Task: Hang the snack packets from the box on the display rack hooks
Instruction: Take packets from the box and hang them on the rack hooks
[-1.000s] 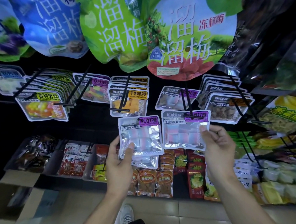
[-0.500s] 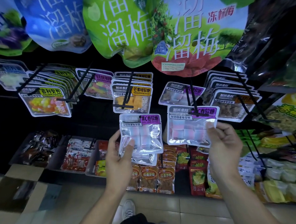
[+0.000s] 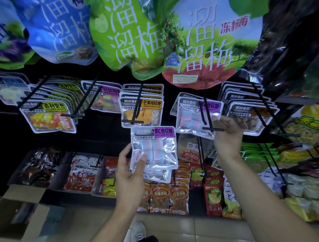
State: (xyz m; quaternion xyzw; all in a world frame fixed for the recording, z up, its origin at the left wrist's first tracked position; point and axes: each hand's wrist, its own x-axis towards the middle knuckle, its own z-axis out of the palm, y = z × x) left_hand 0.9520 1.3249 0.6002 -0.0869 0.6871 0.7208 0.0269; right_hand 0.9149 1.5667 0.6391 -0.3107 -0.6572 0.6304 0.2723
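Note:
My left hand (image 3: 131, 175) holds a small stack of clear snack packets with purple labels (image 3: 154, 149) in front of the rack, thumb pressed on the front one. A matching packet (image 3: 193, 119) hangs on a black hook (image 3: 203, 116) at centre right, another of its kind behind it. My right hand (image 3: 227, 135) pinches that packet's lower right edge beside the hook's end bar. The cardboard box (image 3: 17, 208) stands open on the floor at lower left.
Large plum-candy bags (image 3: 135, 35) hang overhead. Neighbouring hooks carry jelly-bean packets (image 3: 49, 117), mango-candy packets (image 3: 141, 110) and brown snack packets (image 3: 250, 114). Bins of red and orange packets (image 3: 80, 176) line the shelf below. Banana-chip bags (image 3: 310, 124) hang at the right.
My right hand has pushed the purple-label packet further back and up along the hook, so the hook's end bar now shows in front of it. My left hand has kept its stack steady.

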